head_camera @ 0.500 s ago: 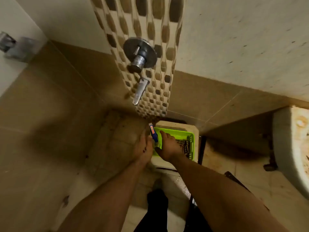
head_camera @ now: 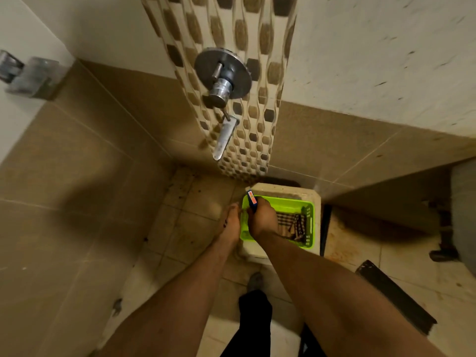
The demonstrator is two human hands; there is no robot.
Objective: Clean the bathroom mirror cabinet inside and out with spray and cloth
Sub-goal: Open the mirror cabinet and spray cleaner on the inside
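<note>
**Items from the cabinet being gathered into a floor-level basket**

At far left, a dull metal bracket fitting (head_camera: 31, 76) is fixed to the white wall, clear of the work. Next comes the chrome round-plated shower mixer valve (head_camera: 222, 73), set on the wavy brown-and-cream mosaic tile strip (head_camera: 247, 119), with its lever hanging downward; neither is being handled.

Below, the left hand (head_camera: 230, 225) sits at the left rim of the lime-green perforated plastic basket (head_camera: 307, 222). Its fingers (head_camera: 233, 208) are extended rather than clenched, and appear to steady the rim; whether they actually pinch it cannot be told. The right hand (head_camera: 261, 220) is closed around a small blue tube with an orange label (head_camera: 252, 200), held upright just inside the basket's near-left corner. The likely reason is that it is being set into, or lifted out of, the basket, which serves as a holding place for cabinet contents.

A brown-and-cream checked cloth (head_camera: 289, 225) lies folded in the basket, ready for wiping. The basket rests on a cream plastic stool (head_camera: 283, 190), keeping it off the stained floor tiles (head_camera: 195, 202).

The mirror cabinet and spray are not in view, so cleaning proper appears not yet under way.
</note>
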